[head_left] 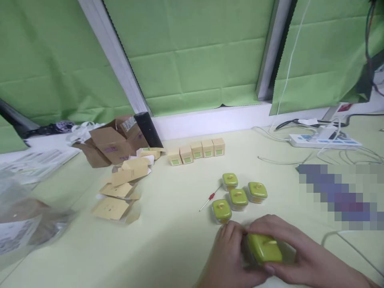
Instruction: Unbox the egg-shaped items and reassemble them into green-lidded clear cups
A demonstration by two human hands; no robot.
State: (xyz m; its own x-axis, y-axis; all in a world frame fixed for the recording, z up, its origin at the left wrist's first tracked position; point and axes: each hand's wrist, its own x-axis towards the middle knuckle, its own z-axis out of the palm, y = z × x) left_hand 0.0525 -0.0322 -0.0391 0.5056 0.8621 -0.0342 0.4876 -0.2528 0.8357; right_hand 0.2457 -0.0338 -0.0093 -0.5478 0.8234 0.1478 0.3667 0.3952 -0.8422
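Observation:
Between my two hands is a small clear container with a green lid (264,249), tilted a little near the bottom of the view. My left hand (229,256) is closed around its left side and base. The fingers and thumb of my right hand (288,244) grip the lid from above and the right. Just beyond stand several like containers: one green-lidded jar (222,211), another jar (238,199), a third jar (257,192) and a farther jar (230,181). A thin screwdriver-like tool with a red middle (211,196) lies left of them.
A row of small closed boxes (196,150) stands near the wall. Flattened, opened cartons (115,206) lie at left, before a brown cardboard box (115,140) and a black cylinder (148,129). Plastic bags (27,224) fill the left edge. A power strip (325,141) with cables sits at back right.

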